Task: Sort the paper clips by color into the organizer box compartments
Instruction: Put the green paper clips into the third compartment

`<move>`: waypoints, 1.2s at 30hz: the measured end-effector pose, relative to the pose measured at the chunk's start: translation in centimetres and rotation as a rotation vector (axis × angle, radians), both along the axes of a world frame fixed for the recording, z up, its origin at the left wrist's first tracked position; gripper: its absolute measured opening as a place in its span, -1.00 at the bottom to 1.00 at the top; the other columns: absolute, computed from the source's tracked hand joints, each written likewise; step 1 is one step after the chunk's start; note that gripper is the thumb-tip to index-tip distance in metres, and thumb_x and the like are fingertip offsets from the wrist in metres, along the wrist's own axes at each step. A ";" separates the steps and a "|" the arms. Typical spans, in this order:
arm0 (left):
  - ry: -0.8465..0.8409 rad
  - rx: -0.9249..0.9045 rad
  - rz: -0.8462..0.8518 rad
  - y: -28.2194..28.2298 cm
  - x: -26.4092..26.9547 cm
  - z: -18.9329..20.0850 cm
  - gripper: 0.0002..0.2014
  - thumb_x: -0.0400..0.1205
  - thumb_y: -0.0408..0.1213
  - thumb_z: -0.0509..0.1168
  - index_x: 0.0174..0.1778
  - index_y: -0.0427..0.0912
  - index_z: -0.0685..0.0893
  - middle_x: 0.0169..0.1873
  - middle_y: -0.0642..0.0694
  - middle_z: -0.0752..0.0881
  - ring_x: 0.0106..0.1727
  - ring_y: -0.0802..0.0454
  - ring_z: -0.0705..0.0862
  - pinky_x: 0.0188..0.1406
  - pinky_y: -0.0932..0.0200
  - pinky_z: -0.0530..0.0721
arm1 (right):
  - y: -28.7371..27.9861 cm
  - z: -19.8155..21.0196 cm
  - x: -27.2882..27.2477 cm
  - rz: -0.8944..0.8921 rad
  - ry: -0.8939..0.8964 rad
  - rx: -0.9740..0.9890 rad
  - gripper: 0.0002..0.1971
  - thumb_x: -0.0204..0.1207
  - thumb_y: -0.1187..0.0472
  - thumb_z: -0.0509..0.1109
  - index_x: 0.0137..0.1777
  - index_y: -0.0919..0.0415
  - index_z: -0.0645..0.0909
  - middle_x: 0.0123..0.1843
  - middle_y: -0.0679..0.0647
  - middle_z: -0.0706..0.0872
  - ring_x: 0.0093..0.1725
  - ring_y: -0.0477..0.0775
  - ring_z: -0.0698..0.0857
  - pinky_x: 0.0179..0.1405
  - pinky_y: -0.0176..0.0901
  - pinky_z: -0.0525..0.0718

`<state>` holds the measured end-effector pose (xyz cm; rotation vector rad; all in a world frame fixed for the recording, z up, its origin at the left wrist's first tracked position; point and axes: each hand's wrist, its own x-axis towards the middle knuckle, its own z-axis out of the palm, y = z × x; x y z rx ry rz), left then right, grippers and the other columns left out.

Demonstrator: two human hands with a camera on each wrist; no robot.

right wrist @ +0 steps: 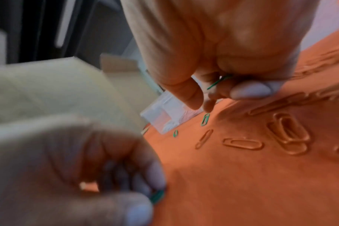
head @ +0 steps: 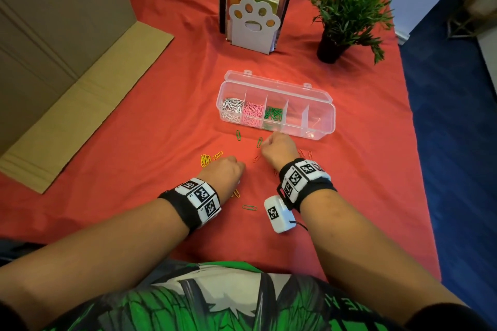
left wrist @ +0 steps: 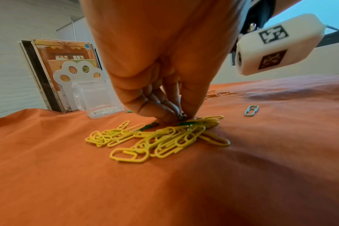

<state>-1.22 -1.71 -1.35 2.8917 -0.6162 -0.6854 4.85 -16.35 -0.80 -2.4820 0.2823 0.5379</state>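
Note:
The clear organizer box lies open on the red cloth; its three left compartments hold white, pink and green clips. My left hand pinches a green clip at the far edge of a yellow clip pile. My right hand, just in front of the box, keeps a green clip tucked in its curled fingers, with thumb and forefinger just above another green clip on the cloth.
More green clips and orange clips lie loose on the cloth. A paw-shaped bookend with books and a potted plant stand behind the box. A cardboard box fills the left.

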 end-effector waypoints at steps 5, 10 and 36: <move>0.010 -0.006 0.010 0.1 0.0 -0.2 -0.75 0.59 -0.38 0.14 0.16 -0.23 0.56 0.09 -0.25 0.64 0.11 -0.27 0.66 0.06 -0.10 0.64 | 1.4 -0.8 0.2 0.202 -0.105 -0.226 -0.57 0.56 0.14 0.24 0.34 0.40 0.40 0.35 0.36 0.51 0.29 0.38 0.59 0.25 0.07 0.57; 0.022 0.008 0.016 -0.2 0.1 -0.5 -0.72 0.57 -0.41 0.15 0.21 -0.26 0.52 0.12 -0.26 0.65 0.12 -0.28 0.66 0.07 -0.11 0.65 | 2.2 -0.6 -0.1 0.358 -0.172 -0.419 -0.67 0.53 0.36 0.13 0.29 0.40 0.39 0.26 0.34 0.52 0.21 0.36 0.60 0.11 0.14 0.63; -0.008 0.025 -0.061 0.7 1.4 0.6 -0.80 0.59 -0.15 0.24 0.08 -0.07 0.66 0.05 -0.14 0.64 0.10 -0.20 0.67 -0.05 0.01 0.61 | -1.6 0.0 -2.9 0.582 -0.285 -0.381 -0.73 0.42 0.43 0.22 0.12 0.30 0.51 0.12 0.25 0.54 0.17 0.33 0.52 0.03 0.10 0.56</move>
